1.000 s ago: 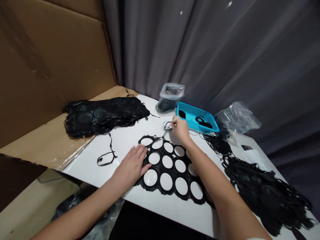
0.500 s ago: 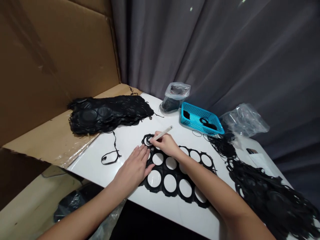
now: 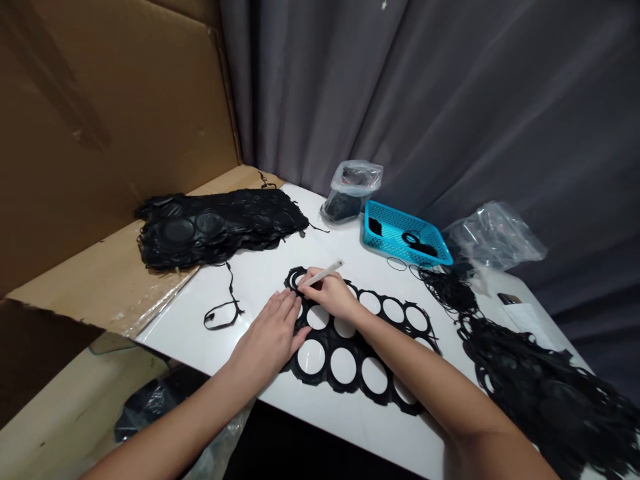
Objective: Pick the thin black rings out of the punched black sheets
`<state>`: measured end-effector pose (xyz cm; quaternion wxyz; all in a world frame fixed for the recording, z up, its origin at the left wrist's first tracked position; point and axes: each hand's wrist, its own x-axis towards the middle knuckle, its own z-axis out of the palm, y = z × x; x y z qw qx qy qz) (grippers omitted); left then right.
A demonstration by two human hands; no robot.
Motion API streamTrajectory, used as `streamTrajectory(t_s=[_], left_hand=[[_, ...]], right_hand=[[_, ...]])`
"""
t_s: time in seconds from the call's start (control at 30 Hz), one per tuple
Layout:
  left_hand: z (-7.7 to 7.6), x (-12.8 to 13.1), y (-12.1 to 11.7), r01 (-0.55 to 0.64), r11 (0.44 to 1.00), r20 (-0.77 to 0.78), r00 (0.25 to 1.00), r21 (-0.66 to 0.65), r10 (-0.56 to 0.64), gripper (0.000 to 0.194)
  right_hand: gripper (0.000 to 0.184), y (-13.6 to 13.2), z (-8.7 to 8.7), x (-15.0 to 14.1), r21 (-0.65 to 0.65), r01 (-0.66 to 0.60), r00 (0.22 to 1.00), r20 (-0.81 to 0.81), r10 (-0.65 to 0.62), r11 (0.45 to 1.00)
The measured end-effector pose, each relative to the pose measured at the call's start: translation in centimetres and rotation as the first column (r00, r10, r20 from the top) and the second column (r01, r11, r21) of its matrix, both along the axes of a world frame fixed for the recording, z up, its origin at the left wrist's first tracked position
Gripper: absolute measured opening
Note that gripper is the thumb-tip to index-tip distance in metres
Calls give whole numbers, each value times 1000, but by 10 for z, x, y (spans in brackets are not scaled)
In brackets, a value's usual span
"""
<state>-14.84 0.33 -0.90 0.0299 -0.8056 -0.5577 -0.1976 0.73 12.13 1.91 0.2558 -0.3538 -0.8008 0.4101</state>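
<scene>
If the sheet of white paper (image 3: 530, 325) at the right of the worktop (image 3: 310, 408) carries any writing, it is too small for me to read from here, and so is any marking on the white pen-like tool (image 3: 330, 269). Beyond the hands, I see a blue perforated basket (image 3: 393, 231) with a dark clump at its left end and coiled black cord at its right. Just left of it stands a clear plastic bag (image 3: 353, 187) with dark contents low inside; a second clear bag (image 3: 500, 237) sits crumpled at the basket's right end. The black sheet with round holes (image 3: 330, 341) lies flat on the worktop near its front edge. My view has the left hand (image 3: 270, 327) spread flat on the sheet's left side — palm down, thumb apart from the fingers — while the right hand (image 3: 327, 290) pinches the pen-like tool, tilted, at the hole in the far left corner. A stack of black sheets (image 3: 220, 223) lies to the left by a cardboard wall (image 3: 115, 100); a black stringy pile (image 3: 555, 387) fills the right.
</scene>
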Motion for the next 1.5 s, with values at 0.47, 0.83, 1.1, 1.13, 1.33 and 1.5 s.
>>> streamTrajectory(t_s=[0.47,0.83,1.1,1.13,1.33,1.5], left_hand=[[10,-6,7,26,1000,-40,999,8,-25,42],[14,-18,-43,-10,994,-36,999,105,14,37],[8,-16,-52,-22,992,-17,1000,126,25,38],[8,-16,-51,-16,992,-21,1000,125,19,38],[7,-17,-52,-5,991,-1,1000,133,5,36],[7,-17,-53,3,989,-18,1000,145,0,36]], right_hand=[[16,72,31,21,473,428,873,5,-488,770],[20,-27,23,2,63,92,996,15,-93,994],[15,-61,7,-2,-123,-10,999,-42,5,992],[14,-61,6,-2,-131,-16,999,-50,9,991],[12,-60,5,-3,-17,-25,999,-33,25,1000],[16,-69,-2,-1,188,-75,997,-13,79,979]])
